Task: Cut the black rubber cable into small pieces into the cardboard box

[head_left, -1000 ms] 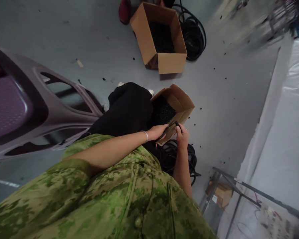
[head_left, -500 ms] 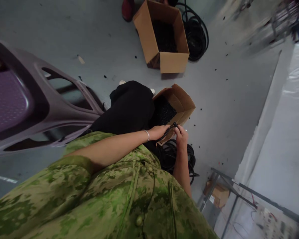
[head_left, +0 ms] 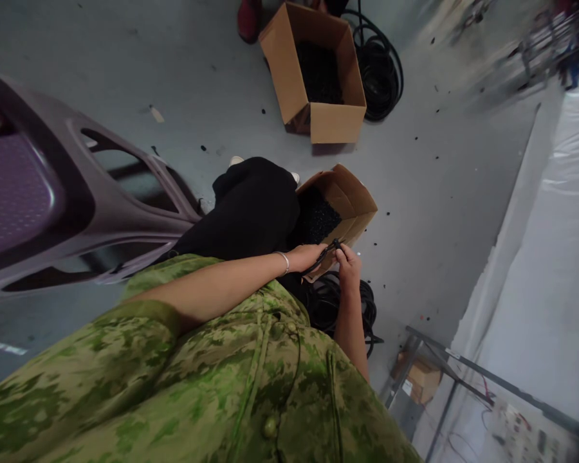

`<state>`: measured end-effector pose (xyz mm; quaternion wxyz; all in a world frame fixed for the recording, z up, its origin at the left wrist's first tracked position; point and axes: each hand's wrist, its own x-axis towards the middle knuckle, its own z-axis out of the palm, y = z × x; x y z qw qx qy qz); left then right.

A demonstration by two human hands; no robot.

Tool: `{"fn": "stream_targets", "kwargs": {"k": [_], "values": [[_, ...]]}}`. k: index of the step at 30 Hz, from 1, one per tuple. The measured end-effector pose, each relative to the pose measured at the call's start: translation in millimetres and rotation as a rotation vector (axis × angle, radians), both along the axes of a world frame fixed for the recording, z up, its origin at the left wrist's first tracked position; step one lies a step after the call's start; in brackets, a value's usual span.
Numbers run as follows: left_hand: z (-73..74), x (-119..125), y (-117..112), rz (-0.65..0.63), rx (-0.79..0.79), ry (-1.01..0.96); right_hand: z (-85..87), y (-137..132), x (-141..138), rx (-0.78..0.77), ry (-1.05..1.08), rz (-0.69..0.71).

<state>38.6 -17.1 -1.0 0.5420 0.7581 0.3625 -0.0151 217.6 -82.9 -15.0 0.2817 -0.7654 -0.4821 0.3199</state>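
Note:
My left hand (head_left: pixel 305 258), with a bracelet at the wrist, is closed around a thin black cord (head_left: pixel 323 253). My right hand (head_left: pixel 349 262) pinches a small dark piece (head_left: pixel 336 244) at the cord's end; its exact kind is too small to tell. Both hands are close together above the near edge of an open cardboard box (head_left: pixel 354 196). Many small black pieces (head_left: pixel 321 217) lie inside that box. Below my hands, a coil of black cord or tubing (head_left: pixel 369 305) rests on the floor, partly hidden by my right forearm.
Farther ahead stands a second cardboard box (head_left: pixel 335 123) of black pieces, beside another black coil (head_left: pixel 383 83) and a person's red shoe (head_left: pixel 249 20). A purple plastic chair (head_left: pixel 120 222) is at left. At lower right is a metal frame (head_left: pixel 492 376) with a small carton (head_left: pixel 423 381).
My right hand has shifted very slightly left with the dark piece. Both hands keep their hold, and the view has moved a little.

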Motion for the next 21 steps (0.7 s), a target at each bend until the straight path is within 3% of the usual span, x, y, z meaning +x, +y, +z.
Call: {"fn": "stream_targets", "kwargs": {"k": [10, 17, 21], "values": [[-3.9, 2.8, 0.3, -0.132, 0.115, 0.134, -11.4, -2.7, 7.0, 0.025, -0.117, 0.087], [3.3, 0.4, 0.8, -0.131, 0.073, 0.123, -4.8, -0.3, 10.3, 0.019, -0.227, 0.204], [1.1, 0.4, -1.7, -0.153, 0.13, 0.145, -0.8, 0.9, 10.1, -0.034, -0.351, 0.264]]}}
